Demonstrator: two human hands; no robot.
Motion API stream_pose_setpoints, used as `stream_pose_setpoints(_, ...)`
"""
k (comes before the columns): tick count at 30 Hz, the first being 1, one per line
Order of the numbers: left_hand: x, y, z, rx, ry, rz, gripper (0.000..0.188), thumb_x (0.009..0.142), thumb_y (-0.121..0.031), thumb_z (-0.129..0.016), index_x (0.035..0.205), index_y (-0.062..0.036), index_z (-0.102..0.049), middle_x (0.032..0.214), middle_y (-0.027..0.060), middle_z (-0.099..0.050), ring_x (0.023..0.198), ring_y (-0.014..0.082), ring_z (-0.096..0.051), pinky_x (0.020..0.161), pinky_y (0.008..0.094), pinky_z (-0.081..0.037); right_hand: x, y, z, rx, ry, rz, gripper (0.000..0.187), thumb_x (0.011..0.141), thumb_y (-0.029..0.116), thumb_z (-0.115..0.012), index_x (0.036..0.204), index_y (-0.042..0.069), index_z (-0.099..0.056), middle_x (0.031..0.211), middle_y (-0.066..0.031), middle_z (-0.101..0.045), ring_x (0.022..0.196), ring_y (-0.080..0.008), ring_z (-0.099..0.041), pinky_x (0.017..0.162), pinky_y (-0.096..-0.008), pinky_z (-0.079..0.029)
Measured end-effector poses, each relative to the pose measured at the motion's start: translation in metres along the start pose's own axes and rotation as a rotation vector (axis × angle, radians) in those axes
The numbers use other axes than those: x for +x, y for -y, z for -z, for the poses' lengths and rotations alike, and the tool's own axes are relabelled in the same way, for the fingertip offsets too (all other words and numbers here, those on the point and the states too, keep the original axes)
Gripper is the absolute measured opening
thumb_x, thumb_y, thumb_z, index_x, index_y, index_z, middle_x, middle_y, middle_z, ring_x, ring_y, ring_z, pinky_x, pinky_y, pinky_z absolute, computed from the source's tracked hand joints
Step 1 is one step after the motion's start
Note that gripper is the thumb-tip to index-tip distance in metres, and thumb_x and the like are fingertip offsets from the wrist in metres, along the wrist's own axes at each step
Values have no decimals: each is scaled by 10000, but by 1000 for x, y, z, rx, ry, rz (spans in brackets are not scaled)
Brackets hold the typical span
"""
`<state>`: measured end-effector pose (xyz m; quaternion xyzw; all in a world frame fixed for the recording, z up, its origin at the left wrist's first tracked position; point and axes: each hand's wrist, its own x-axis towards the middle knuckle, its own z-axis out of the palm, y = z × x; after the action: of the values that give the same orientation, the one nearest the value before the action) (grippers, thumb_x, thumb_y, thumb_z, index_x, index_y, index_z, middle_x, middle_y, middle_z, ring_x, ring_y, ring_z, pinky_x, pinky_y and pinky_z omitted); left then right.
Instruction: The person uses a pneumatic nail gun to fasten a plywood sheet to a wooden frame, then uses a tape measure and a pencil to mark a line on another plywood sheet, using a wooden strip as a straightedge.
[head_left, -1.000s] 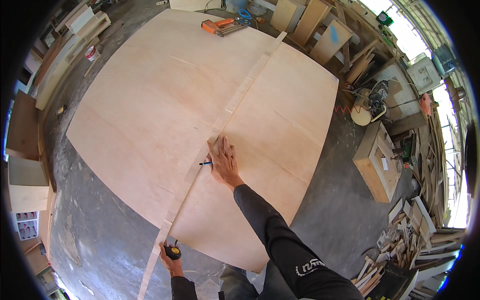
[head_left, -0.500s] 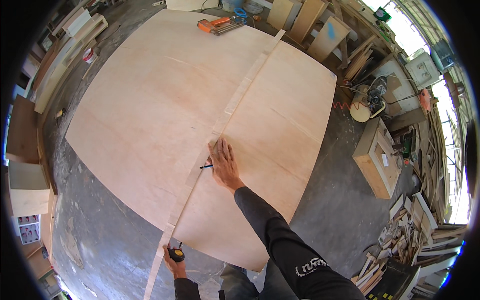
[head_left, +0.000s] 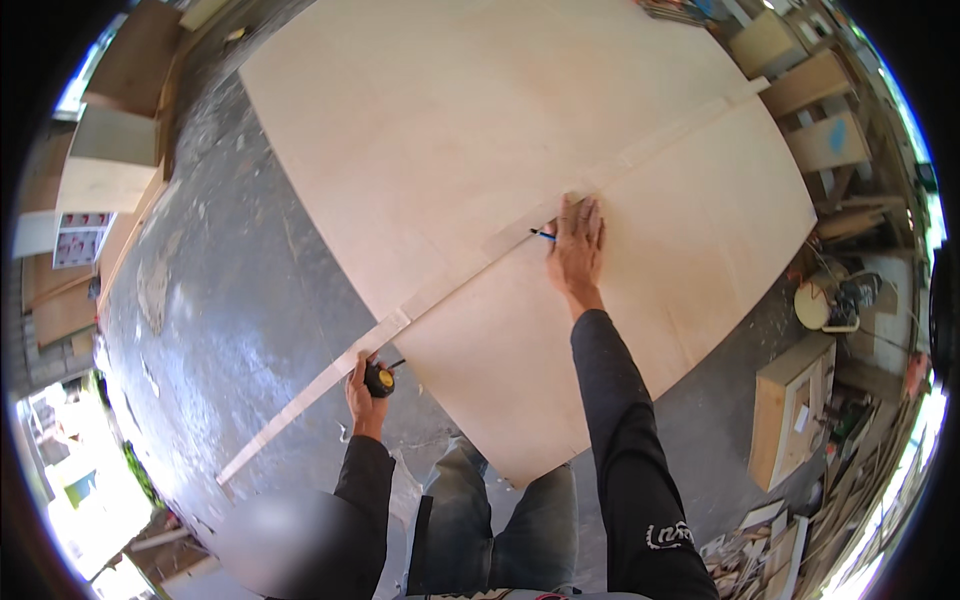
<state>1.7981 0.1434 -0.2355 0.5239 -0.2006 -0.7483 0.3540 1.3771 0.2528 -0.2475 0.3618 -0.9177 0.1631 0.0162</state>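
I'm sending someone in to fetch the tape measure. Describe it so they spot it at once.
Start at the big pale plywood sheet lying on the grey floor and follow the long thin wooden strip that runs past its near edge. The left hand grips the tape measure beside that strip: a small round black-and-yellow case, the only bright yellow thing against the wood.

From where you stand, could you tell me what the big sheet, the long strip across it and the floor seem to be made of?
Big sheet: pale, unfinished plywood by its faint grain. Long strip: the same pale wood, thin and bare, likely plywood. Floor: grey concrete, stained, with a dull sheen.
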Motion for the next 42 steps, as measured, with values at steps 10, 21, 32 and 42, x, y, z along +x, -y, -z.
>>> stream_pose_setpoints(10,-2,-1,-11,88,-21,14,327,993,-275,-621,1185,-14,-572,1127,143,-668,819,217,-635,664,389,-572,4,-5,3,-93,76,-23,617,1037,395,-437,1569,136,-262,1583,-287,-239,1496,-408,-161,1189,-537,-186)
stream_pose_setpoints(21,8,3,-17,70,-22,46,368,995,-301,-616,1204,-12,-528,1127,164,-666,828,230,-633,654,390,-569,17,-7,7,-221,99,-11,593,1032,424,-441,1543,140,-343,1562,-257,-316,1431,-351,-264,1053,-481,-306)
stream_pose_setpoints(32,5,8,-24,53,8,48,364,992,-313,-622,1179,-11,-545,1112,167,-673,802,227,-643,642,375,-563,27,-9,10,-240,94,-5,590,1029,420,-449,1540,141,-353,1561,-239,-328,1381,-326,-304,989,-471,-328)
stream_pose_setpoints(42,8,10,-20,60,-11,19,332,987,-314,-631,1133,-19,-588,1062,152,-697,797,219,-649,635,373,-564,24,-9,6,-253,67,1,583,1033,415,-436,1541,141,-354,1563,-235,-327,1375,-334,-308,1004,-482,-320)
